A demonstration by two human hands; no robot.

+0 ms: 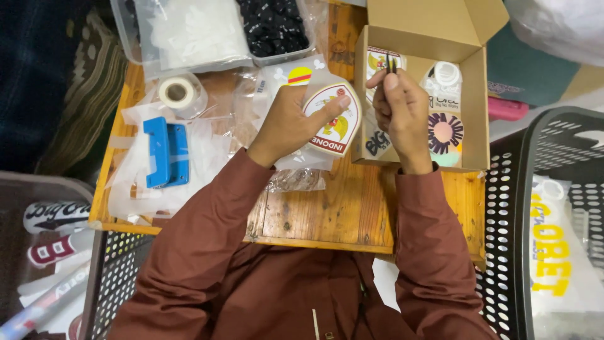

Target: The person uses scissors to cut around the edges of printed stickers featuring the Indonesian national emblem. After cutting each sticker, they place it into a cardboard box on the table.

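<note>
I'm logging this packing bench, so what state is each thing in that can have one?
cardboard box: flaps open, stickers lying inside
shield-shaped sticker: held up off the table in the left hand
black tweezers: pinched in the right hand, tips over the box
tape roll: lying flat on the table
blue tool: lying on plastic bags
clear tubs: lidless, filled

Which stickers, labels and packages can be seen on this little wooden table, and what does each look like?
Shield-shaped sticker: in the left hand; white, red border, gold emblem.
Cardboard box: open, brown, right of the sticker; stickers inside.
Round sticker: in the box; dark rays, pink centre.
Tweezers: black, in the right hand over the box.
Tape roll: white, table's left.
Blue tool: flat, on clear bags.
</note>
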